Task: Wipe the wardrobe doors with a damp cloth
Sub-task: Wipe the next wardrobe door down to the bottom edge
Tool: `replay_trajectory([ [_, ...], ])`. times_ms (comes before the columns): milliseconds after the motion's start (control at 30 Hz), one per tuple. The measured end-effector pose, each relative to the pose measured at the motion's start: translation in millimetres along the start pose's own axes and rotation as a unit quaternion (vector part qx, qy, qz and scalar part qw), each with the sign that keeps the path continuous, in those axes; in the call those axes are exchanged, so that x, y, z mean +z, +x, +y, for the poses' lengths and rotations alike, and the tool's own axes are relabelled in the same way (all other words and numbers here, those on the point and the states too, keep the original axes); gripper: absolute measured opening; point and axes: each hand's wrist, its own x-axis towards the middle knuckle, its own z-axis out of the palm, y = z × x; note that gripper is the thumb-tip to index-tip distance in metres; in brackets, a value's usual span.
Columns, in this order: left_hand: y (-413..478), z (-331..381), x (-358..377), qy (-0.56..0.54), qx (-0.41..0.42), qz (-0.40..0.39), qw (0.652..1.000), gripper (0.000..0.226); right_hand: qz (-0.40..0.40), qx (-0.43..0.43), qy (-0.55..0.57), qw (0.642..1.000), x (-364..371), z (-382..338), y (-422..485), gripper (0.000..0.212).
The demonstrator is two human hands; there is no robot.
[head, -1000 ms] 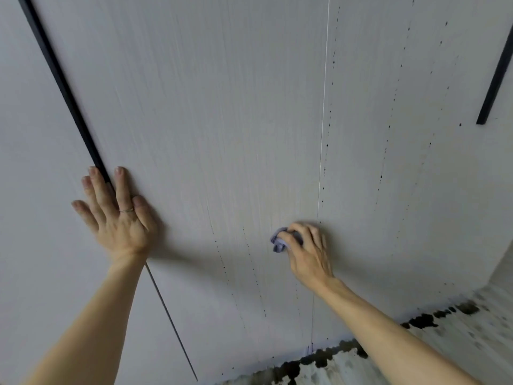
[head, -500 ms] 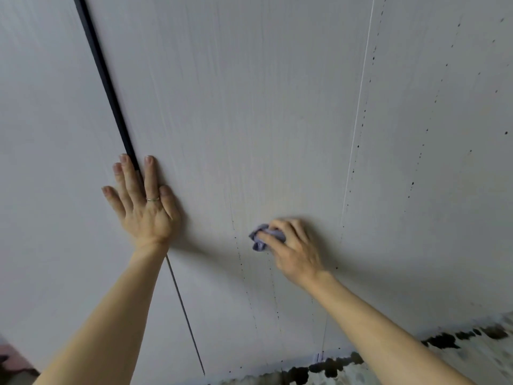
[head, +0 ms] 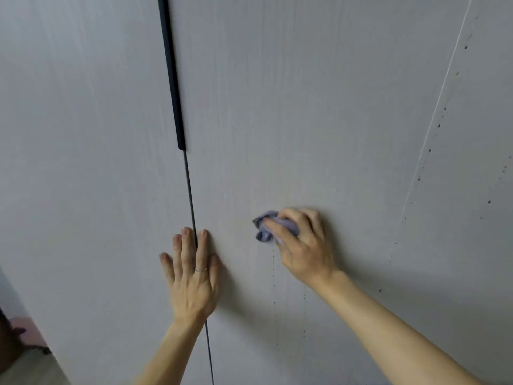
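The right hand (head: 302, 245) presses a bunched purple cloth (head: 263, 235) against the middle wardrobe door (head: 305, 107), fingers (head: 277, 228) curled round it. The left hand (head: 191, 276) lies flat, fingers straight, across the seam below the black handle (head: 172, 79). Wiping looks partway done: rows of dark specks (head: 429, 150) remain below the cloth and off to the right.

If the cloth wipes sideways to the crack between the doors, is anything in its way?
Yes. The left hand lies flat over that crack, left of and slightly below the purple cloth that the right hand grips. Only bare door separates them.
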Motion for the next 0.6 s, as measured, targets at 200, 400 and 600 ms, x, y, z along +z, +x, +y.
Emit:
replay_trajectory([
  [200, -21.3, -9.3, 3.9, 0.003, 0.016, -0.026, 1.0, 0.058, -0.075, -0.065, -0.015, 0.995, 2.9, -21.0, -8.8, 0.024],
  [400, -20.2, -16.7, 0.0, 0.012, 0.013, -0.009, 1.0, 0.066, 0.081, 0.054, 0.002, 0.995, 23.6, -38.4, 125.7, 0.029],
  [600, -34.6, -17.5, 9.1, 0.006, -0.002, 0.0, 1.0, 0.069, -0.058, -0.138, 0.006, 0.989, 40.2, -57.5, 37.8, 0.028],
])
